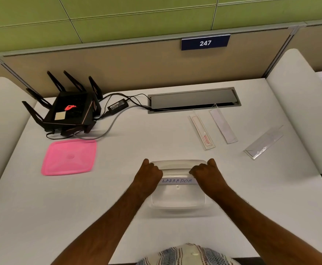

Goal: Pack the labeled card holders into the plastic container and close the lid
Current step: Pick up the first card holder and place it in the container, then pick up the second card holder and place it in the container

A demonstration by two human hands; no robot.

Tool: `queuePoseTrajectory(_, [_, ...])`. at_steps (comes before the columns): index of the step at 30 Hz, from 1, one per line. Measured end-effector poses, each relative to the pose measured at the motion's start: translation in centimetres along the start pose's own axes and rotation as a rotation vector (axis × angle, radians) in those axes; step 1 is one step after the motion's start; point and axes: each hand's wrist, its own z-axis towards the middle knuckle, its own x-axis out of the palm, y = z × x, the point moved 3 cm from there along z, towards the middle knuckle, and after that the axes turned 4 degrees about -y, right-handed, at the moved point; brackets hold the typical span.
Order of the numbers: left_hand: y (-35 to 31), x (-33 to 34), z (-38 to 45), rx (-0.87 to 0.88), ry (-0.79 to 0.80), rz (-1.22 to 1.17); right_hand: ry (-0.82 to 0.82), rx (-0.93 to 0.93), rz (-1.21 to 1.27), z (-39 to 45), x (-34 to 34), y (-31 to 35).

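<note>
- I see the clear, rounded-rectangle container (178,199) at 6 o'clock on the matte white desk (156,134); both hands hold the "LABRADOR" holder (177,181) inside it
- Left hand (149,174) and right hand (206,174) are curled tight on its ends; those ends are hidden
- Soft pink lid (69,157) lies at 9 o'clock; three holders (223,128) at 2 o'clock, labels unreadable
- Black router (70,109) at 10 o'clock; green wall (118,16) behind

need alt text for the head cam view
Both hands, left and right, lower a card holder labeled LABRADOR into a clear plastic container on a white desk; a pink lid lies left, three more holders right.
</note>
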Motion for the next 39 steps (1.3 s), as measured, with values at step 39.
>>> queuePoseTrajectory(39, [0.1,-0.5,15.9,-0.253,-0.102,-0.775,-0.02,0.863,0.802,5.5,4.0,-11.6])
